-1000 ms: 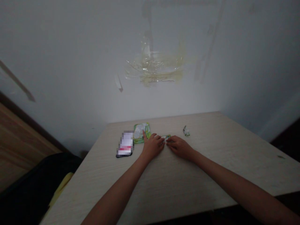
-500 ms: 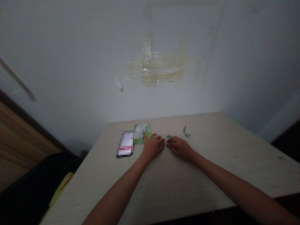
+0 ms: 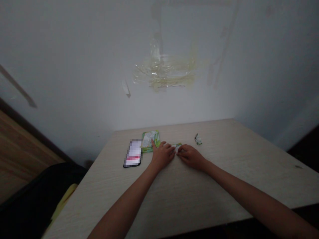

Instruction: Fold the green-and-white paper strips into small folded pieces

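A small green-and-white piece of packaging (image 3: 177,145) lies on the table between my hands, mostly covered by fingers. From its left side, my left hand (image 3: 163,156) presses and pinches it, palm down. One outer finger of that hand sticks out over the edge of a flat green packet (image 3: 149,138) with a white printed panel. My right hand (image 3: 191,156) has its fingertips bunched together on the right end of the small piece. The exact grip of the fingertips is too dark and small to make out fully.
A phone (image 3: 133,154) with a lit, blurred screen lies left of the packet. Right of my hands sits a crumpled green-and-white scrap (image 3: 198,139). The pale wooden table (image 3: 224,192) meets a wall (image 3: 99,66) bearing old tape (image 3: 171,71). Dark cloth (image 3: 42,196) hangs at left.
Both hands stay in nearly the same place, with only slight finger movement on the small piece. The whole view has shifted very slightly.
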### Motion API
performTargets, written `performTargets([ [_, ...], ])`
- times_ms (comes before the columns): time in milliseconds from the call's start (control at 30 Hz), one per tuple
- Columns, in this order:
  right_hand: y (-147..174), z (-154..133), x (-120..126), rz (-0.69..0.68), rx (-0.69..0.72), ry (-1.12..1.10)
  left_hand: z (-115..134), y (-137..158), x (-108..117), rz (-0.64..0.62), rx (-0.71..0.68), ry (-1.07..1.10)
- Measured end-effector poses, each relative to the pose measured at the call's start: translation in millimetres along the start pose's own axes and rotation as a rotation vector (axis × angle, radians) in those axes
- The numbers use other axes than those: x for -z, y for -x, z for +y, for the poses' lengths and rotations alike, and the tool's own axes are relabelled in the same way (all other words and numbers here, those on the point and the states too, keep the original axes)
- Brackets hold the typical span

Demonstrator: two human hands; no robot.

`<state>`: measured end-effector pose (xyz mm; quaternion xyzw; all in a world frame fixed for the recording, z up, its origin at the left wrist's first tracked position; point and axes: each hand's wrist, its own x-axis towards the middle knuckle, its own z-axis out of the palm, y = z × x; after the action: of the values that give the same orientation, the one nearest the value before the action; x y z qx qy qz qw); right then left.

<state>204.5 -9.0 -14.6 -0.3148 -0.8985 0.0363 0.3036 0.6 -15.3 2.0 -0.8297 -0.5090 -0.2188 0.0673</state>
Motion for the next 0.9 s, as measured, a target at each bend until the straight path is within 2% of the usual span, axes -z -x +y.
performTargets([
  [200,0.2,-0.6,0.9,-0.019,-0.022,0.021,-3.7,1.1,-4.7,0.012,-0.006,0.011],
  [433,0.7,5.5,1.3,0.05,-0.176,0.081,-6.8,1.1,-7.1,-0.03,0.045,0.067],
  [900,1.8,7.8,-3.3,0.01,-0.139,0.105,-3.5,1.4,-7.1,-0.032,0.077,0.093],
])
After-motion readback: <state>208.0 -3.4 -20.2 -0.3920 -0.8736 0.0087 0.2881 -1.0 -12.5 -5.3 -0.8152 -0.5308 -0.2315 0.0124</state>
